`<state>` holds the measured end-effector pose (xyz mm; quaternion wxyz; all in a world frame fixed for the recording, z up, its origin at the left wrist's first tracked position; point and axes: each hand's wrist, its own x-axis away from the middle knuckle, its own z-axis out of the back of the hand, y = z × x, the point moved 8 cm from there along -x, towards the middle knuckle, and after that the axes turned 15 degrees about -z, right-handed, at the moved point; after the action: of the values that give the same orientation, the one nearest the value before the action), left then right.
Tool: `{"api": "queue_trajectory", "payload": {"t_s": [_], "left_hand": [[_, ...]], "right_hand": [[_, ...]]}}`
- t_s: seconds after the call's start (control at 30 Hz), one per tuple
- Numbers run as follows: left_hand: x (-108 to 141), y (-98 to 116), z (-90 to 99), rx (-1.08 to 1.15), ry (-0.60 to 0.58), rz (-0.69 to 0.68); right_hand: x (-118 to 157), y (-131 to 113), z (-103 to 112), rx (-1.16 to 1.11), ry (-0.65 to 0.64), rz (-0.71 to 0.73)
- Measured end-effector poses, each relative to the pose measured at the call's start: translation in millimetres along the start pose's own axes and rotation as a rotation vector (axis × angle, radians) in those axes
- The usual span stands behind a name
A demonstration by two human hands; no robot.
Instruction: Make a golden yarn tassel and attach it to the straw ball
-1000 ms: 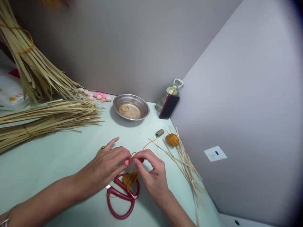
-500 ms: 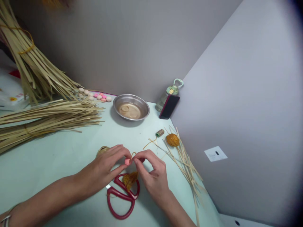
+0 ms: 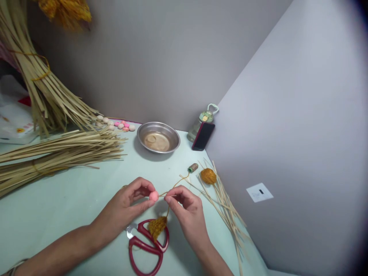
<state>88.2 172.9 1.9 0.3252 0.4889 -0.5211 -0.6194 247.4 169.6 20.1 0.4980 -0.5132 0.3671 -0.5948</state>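
My left hand (image 3: 126, 203) pinches the round pink bead (image 3: 153, 196) between finger and thumb. My right hand (image 3: 189, 214), at the bead's 3 o'clock, pinches a thin strand (image 3: 162, 196); I can't tell if it's thread or a needle. The gold tassel (image 3: 157, 228) lies on the red-handled scissors (image 3: 146, 269) at the bead's 6 o'clock, and its cord (image 3: 168, 211) goes up to my right hand. I think it's best to squeeze softly, keep the bead still and pull straight and slow, so nothing knots.
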Motion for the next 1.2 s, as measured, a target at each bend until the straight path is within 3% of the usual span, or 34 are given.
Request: {"api": "queue_trajectory", "payload": {"t_s": [0.3,0.5,0.67,0.83,1.0,1.2], "left_hand": [[0,14,-4.4,-0.138,0.001,-0.085],[1,12,1.2,-0.092,0.079,-0.106],[2,12,0.5,-0.095,0.068,-0.098],[1,8,-5.1,-0.020,0.031,-0.059],[2,2,-5.8,0.086,0.088,-0.005],[1,3,-2.4,-0.026,0.070,-0.036]], "right_hand": [[5,-1,-11,0.001,-0.019,-0.020],[-4,16,-11,-0.225,-0.139,-0.167],[-10,27,-11,-0.380,-0.173,-0.238],[-8,25,-14,-0.310,-0.157,-0.212],[-8,25,-12,-0.263,-0.130,-0.192],[-7,22,-10,-0.253,-0.111,-0.193]]}}
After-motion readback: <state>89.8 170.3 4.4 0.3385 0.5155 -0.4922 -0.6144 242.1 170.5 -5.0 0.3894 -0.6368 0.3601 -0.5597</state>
